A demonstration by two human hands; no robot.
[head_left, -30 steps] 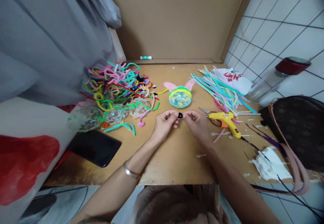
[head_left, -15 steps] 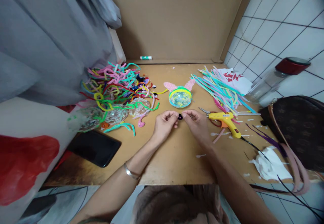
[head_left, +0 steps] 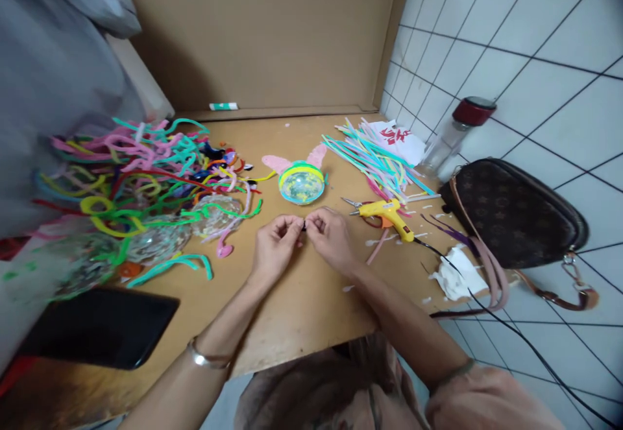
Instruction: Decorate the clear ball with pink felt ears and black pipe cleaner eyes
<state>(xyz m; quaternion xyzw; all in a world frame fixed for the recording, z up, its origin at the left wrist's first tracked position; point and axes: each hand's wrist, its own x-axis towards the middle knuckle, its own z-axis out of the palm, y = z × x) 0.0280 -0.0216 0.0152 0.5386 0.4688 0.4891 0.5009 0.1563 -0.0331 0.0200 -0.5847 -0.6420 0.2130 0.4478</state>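
My left hand [head_left: 278, 243] and my right hand [head_left: 331, 238] meet above the table, thumbs and fingertips pinched together. Between them is a small black piece [head_left: 304, 225], mostly covered by the fingers; its kind does not show. Just beyond stands a clear bowl-like craft piece [head_left: 302, 187], with green and yellow bands round its rim and two pink ears. To the right of my right hand lies a yellow hot glue gun [head_left: 388, 213], on top of scissors [head_left: 351, 204] whose blades poke out.
Tangled pipe cleaners [head_left: 160, 164] and clear bowls [head_left: 158, 238] fill the left. A black phone [head_left: 104, 326] lies near the front. Straight pipe cleaners [head_left: 377, 157], a bottle [head_left: 445, 148], crumpled tissue [head_left: 460, 273] and a brown bag [head_left: 518, 213] occupy the right. A glue stick [head_left: 223, 106] lies at the back.
The view has swung to the right, so everything appears shifted left. Both hands stay pinched at the small black piece, which is now more covered by fingers.
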